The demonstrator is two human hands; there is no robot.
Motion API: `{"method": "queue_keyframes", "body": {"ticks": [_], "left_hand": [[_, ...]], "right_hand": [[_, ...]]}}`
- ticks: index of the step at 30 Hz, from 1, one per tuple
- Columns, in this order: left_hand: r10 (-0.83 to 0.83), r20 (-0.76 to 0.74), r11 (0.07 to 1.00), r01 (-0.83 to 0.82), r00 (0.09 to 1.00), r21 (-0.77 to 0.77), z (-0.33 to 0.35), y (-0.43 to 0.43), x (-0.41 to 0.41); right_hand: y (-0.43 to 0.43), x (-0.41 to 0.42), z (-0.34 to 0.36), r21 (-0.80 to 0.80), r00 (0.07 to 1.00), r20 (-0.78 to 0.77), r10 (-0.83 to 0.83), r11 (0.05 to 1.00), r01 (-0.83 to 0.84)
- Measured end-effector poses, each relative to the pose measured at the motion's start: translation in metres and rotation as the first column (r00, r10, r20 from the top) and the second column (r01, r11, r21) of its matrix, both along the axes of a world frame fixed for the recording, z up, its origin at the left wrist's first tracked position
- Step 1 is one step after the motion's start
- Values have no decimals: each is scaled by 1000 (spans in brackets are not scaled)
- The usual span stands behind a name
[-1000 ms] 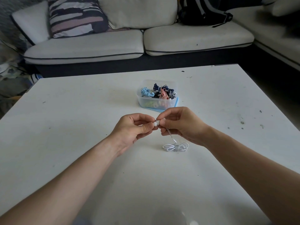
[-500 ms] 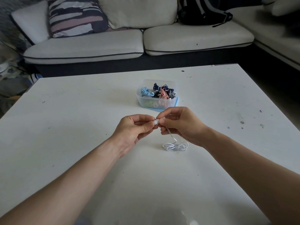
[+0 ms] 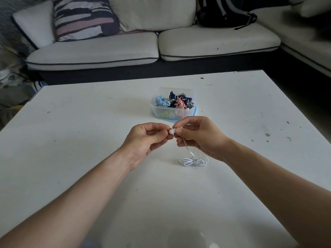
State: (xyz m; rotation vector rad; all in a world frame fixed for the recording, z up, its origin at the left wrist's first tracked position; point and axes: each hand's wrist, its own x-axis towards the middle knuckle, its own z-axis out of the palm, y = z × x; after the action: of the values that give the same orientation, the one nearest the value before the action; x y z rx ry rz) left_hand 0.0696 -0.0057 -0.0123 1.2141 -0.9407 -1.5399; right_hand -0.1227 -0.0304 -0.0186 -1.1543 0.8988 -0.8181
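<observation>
Both hands meet above the middle of the white table (image 3: pixel 71 158). My right hand (image 3: pixel 200 136) pinches a small white earbud (image 3: pixel 171 131) between thumb and forefinger. My left hand (image 3: pixel 146 140) pinches the same earbud's tip from the left with curled fingers. A thin white cable hangs from the right hand down to a coiled white bundle (image 3: pixel 194 161), bound in the middle by a grey strap, lying on the table just below the right hand.
A clear plastic box (image 3: pixel 172 112) with several coiled blue, navy and pink-striped cables stands on a blue lid just beyond the hands. Behind the table is a white sofa (image 3: pixel 125 51) with a striped cushion (image 3: pixel 82 17) and a black backpack (image 3: pixel 223 13).
</observation>
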Motion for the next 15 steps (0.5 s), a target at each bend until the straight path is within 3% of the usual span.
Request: {"method": "queue_keyframes", "body": {"ticks": [1,3,6,8,11,13,15], "left_hand": [[0,47,1000,1,999,-20,0,-1,4],[45,288,996,-20,956,-91,-6,-8,15],[153,703,981,-23,694,-191,-26,-19,34],[83,793,987,61,603,-150,-36,-21,34],[-156,848,948,318,506,-15,-47,-11,10],[-225,888,895,446,400,26,-54,-2,-13],[-232,906,874,485,355,34,-62,4,-30]], "right_hand": [[0,0,0,16,1000,8,-14,1000,14],[-1,-1,-1,49,998,4,-56,997,56],[-3,-3,-5,105,987,-65,-144,983,151],[-6,-6,-9,131,971,-166,-170,972,193],[-11,-13,-17,60,897,-430,-103,988,142],[-14,-19,-20,-41,783,-620,-52,999,35],[-14,-24,-21,-104,632,-775,-4,987,-122]]}}
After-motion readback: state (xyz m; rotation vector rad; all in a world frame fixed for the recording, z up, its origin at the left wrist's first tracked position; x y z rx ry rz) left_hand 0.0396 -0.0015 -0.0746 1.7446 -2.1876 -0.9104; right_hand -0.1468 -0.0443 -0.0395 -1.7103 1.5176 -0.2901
